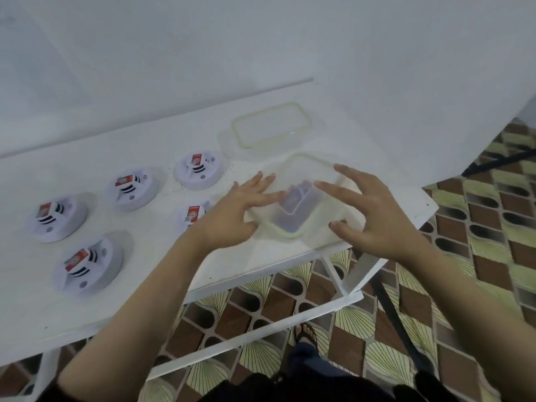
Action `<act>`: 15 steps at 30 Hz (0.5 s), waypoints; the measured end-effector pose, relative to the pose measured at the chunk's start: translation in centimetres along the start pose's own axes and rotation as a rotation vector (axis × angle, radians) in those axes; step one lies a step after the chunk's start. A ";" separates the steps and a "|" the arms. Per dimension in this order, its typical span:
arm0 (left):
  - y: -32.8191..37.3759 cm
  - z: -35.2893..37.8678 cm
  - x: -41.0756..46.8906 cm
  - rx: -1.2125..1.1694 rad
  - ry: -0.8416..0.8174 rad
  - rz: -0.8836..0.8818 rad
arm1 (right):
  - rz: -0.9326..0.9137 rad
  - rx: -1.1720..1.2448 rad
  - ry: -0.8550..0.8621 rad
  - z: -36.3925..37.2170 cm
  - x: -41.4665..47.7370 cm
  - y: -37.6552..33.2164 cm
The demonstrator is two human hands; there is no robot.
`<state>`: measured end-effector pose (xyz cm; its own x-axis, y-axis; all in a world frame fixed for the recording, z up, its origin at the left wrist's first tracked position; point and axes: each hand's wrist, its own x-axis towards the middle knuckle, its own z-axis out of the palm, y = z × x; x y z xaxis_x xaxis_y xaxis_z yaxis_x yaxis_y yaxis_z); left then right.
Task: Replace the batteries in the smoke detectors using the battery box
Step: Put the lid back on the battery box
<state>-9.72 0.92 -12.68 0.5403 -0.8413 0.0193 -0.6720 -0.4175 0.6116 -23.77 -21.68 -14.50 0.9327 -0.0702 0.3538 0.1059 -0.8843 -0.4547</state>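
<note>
Clear battery box [285, 232] near the right end of the white table [145, 285], between two hands.
Dark purple pieces [295, 207] inside, blurred. Left hand [232, 210] and right hand [374, 216] at the rim, fingers spread, clasping nothing. Another clear container [269, 124] just behind; five smoke detectors [132, 190] leftward, one partly behind the left wrist.

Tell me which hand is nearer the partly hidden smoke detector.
Left. The left hand is beside that smoke detector, its wrist overlapping it in view; the right hand is past the battery box.
</note>
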 end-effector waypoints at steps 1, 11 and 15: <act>-0.1 -0.7 0.1 0.058 0.013 -0.015 | -0.016 -0.032 -0.086 -0.1 0.4 0.4; 1.1 2.5 0.3 0.283 0.121 -0.037 | 0.025 -0.040 0.025 2.3 0.4 -0.1; -0.2 3.9 0.3 0.249 0.290 0.058 | 0.011 -0.095 0.074 3.0 0.3 -0.1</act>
<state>-11.39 -0.59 -15.83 0.5946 -0.7486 0.2933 -0.7889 -0.4729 0.3925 -22.43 -20.21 -16.81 0.9051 -0.1115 0.4102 0.0591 -0.9226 -0.3811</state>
